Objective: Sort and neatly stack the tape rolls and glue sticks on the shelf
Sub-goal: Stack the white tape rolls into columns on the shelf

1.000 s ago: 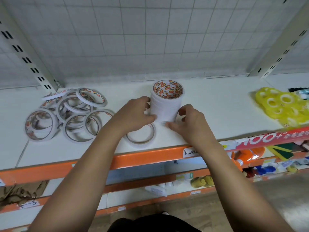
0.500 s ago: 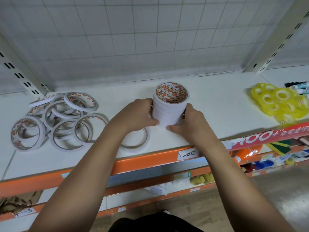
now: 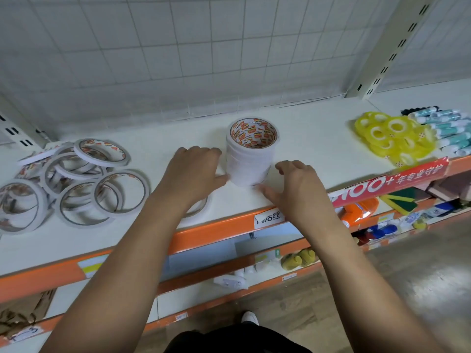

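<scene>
Flanking the tape stack (image 3: 251, 159), both hands (image 3: 196, 170) (image 3: 300, 189) lie relaxed.

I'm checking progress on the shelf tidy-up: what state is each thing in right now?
Stack of white tape rolls, upright on the shelf
Left hand, open, thumb at the stack's base
Right hand, open, fingers spread beside the stack
Loose white tape rolls, unstacked heap, flat and overlapping
Single white roll, flat, partly hidden by the left wrist
Yellow tape rolls, loose pile
Glue sticks, lying on their sides
</scene>
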Demonstrator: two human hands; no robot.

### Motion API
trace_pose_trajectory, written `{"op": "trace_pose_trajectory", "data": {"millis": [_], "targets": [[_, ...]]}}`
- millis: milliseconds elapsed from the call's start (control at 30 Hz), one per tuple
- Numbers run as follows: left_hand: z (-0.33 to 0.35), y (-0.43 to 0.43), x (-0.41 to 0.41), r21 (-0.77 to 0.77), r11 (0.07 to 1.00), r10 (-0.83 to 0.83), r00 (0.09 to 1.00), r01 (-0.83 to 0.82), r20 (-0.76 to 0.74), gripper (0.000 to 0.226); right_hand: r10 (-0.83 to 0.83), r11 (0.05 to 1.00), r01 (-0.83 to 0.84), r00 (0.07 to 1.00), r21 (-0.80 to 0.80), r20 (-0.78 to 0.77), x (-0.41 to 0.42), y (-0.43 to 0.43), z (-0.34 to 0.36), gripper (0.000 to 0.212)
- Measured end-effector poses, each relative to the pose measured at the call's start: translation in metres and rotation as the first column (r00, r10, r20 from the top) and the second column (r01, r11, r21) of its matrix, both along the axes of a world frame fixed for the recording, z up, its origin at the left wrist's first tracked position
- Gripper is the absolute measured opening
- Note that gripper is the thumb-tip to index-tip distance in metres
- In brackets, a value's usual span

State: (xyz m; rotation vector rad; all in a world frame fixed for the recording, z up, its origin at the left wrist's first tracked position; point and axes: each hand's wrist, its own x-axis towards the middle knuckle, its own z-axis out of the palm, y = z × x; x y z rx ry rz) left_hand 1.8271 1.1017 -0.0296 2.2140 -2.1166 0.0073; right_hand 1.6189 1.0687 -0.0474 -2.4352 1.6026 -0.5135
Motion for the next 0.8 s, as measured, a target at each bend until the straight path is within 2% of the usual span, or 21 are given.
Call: {"op": "trace_pose_trajectory", "data": {"millis": [67, 133, 233, 333, 400, 467, 567, 700, 800], "targets": [[0.002, 0.012, 0.006, -0.053, 0.998, 0.016, 1.000, -0.017, -0.011, 0.048, 0.021, 1.000, -0.021, 0.999, -0.012, 0.027, 0.001, 0.016, 0.007, 0.042], [0.004, 0.026, 0.016, -0.077, 0.996, 0.042, 0.998, -0.045, -0.045, 0.047, 0.109, 0.994, -0.110, 0.993, 0.007, 0.050, 0.013, 0.031, 0.014, 0.033], [0.008, 0.050, 0.035, -0.088, 0.990, 0.099, 0.992, -0.106, -0.083, 0.044, 0.262, 0.963, -0.266, 0.960, 0.036, 0.098, 0.045, 0.043, 0.017, 0.031], [0.006, 0.079, 0.056, -0.085, 0.981, 0.161, 0.979, -0.172, -0.125, 0.043, 0.372, 0.924, -0.379, 0.921, 0.047, 0.114, 0.082, 0.048, 0.017, 0.050], [0.002, 0.094, 0.065, -0.062, 0.976, 0.194, 0.964, -0.208, -0.181, 0.044, 0.425, 0.899, -0.429, 0.903, 0.092, 0.058, 0.102, 0.050, 0.014, 0.075], [-0.004, 0.104, 0.068, -0.036, 0.973, 0.215, 0.948, -0.230, -0.236, 0.046, 0.441, 0.884, -0.432, 0.897, 0.178, -0.012, 0.114, 0.050, 0.012, 0.091], [-0.012, 0.110, 0.064, -0.007, 0.979, 0.195, 0.939, -0.206, -0.282, 0.044, 0.445, 0.873, -0.426, 0.895, 0.239, -0.028, 0.119, 0.049, 0.010, 0.094], [-0.014, 0.110, 0.057, -0.032, 0.984, 0.159, 0.942, -0.176, -0.296, 0.025, 0.479, 0.852, -0.453, 0.877, 0.262, -0.040, 0.120, 0.047, 0.008, 0.092], [-0.009, 0.117, 0.062, -0.107, 0.976, 0.160, 0.955, -0.191, -0.249, 0.032, 0.502, 0.837, -0.481, 0.865, 0.262, -0.018, 0.125, 0.045, 0.014, 0.096]]}}
